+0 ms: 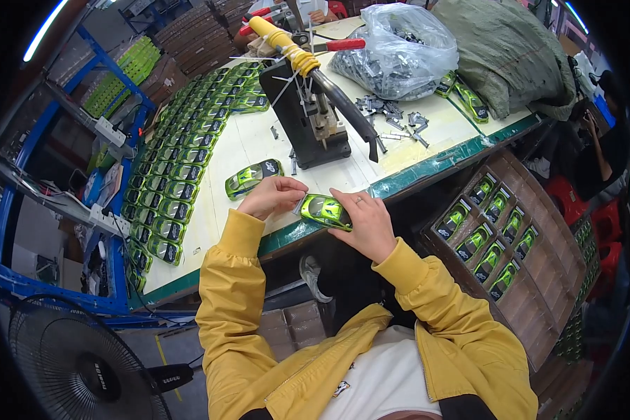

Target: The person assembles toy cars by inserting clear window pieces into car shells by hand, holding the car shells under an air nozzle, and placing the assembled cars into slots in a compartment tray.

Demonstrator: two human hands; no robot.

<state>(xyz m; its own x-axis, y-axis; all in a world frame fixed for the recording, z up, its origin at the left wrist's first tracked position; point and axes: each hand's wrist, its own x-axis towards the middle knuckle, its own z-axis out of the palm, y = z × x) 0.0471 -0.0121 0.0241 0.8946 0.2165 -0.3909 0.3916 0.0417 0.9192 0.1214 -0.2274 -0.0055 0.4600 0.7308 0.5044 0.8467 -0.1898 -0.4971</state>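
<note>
Hands are gripping one green car (325,211) at the bench edge: left hand (273,196) is pinching its front end, right hand (362,222) is clasping its rear. Rows of cars (182,150) are lying done; loose metal parts (392,115) are awaiting the press (311,115).

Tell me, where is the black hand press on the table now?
In the head view, the black hand press stands on the table beyond both hands, just past a loose green toy car, with the clear bag of metal parts to its right.

Green toy car (325,211), roof up, lying level at table's front edge.
</note>
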